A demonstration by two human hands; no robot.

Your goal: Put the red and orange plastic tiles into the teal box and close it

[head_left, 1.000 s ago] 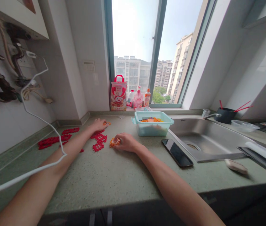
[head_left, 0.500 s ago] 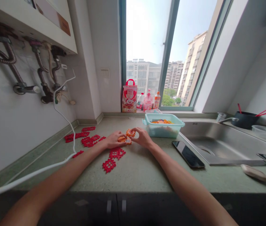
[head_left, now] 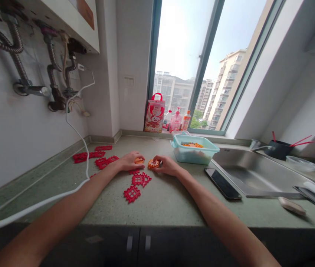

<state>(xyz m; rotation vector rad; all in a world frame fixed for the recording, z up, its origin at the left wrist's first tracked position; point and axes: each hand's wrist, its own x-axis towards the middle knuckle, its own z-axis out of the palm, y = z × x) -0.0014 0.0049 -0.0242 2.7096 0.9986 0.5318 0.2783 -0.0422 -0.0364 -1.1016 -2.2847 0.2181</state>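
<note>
My left hand [head_left: 130,161] rests on the green counter [head_left: 163,200] with its fingers closed on a small orange lattice piece [head_left: 138,161]. Close to its right, my right hand [head_left: 167,165] pinches a second orange lattice piece [head_left: 153,164]. The two orange pieces lie a small gap apart. Red lattice pieces [head_left: 141,179] lie just in front of my hands, and more red pieces [head_left: 94,155] are spread to the left near the wall. A pale blue tub [head_left: 194,152] holding orange and mixed pieces stands right of my right hand.
A black phone [head_left: 223,183] lies beside the steel sink [head_left: 260,177]. A white cable [head_left: 71,129] hangs from wall pipes across the left counter. A red bag [head_left: 154,117] and bottles stand on the windowsill. A dark pot with red chopsticks [head_left: 280,147] sits far right.
My left hand came in from the far left with an orange piece and met my right hand. The two orange pieces touched half a second ago and now sit slightly apart.
</note>
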